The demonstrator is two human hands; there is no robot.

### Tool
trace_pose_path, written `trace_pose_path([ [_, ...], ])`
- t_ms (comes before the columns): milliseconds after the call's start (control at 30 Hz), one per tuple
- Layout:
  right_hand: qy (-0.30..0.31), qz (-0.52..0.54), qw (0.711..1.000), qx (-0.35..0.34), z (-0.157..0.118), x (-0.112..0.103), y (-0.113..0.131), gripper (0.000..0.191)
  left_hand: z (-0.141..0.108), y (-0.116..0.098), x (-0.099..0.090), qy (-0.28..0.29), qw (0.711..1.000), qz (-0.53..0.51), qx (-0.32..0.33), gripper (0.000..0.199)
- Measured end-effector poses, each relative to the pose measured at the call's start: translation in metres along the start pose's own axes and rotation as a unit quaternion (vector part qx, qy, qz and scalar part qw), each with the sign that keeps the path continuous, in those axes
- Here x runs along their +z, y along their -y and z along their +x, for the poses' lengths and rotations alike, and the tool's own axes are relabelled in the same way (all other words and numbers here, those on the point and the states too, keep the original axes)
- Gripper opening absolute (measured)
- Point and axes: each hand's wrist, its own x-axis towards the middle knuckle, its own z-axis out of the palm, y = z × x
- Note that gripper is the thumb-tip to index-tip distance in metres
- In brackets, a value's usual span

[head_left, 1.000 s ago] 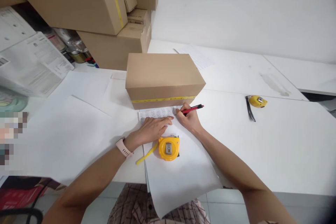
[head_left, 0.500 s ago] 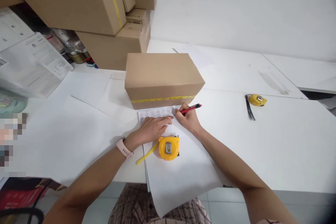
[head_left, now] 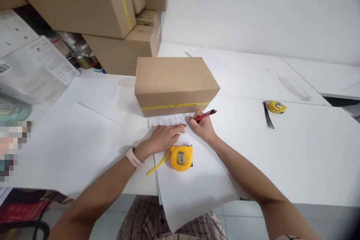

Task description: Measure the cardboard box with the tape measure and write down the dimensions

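My right hand [head_left: 201,126] is closed around a red and black pen [head_left: 207,114], its lower end hidden by the fingers over the paper. Flat on the written sheet [head_left: 168,120] lies my left hand [head_left: 165,137], fingers stretched toward the right hand. The sheet's upper part carries rows of writing; its blank lower part [head_left: 194,191] hangs over the table edge. A yellow tape measure [head_left: 181,158] with a yellow strap rests on the paper just below my left hand. Directly behind both hands sits a closed cardboard box [head_left: 174,78] with yellow tape along its front.
More cardboard boxes [head_left: 120,52] are stacked at the back left. A second yellow tape measure [head_left: 276,107] with a black strap lies on the right of the white table [head_left: 281,157]. White sheets [head_left: 70,131] cover the left side, near a printed white package [head_left: 42,67].
Almost nothing differs. The whole view has shifted very slightly; both hands, the pen and the tape measure keep their places on the paper.
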Motion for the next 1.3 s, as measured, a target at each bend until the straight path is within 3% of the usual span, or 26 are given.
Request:
trace_pose_path([
  [1300, -0.025, 0.0, 1.0, 0.012, 0.0019, -0.0005, -0.0009, 0.023, 0.0007, 0.0048, 0.0062, -0.018, 1.0, -0.001, 0.005, 0.035],
])
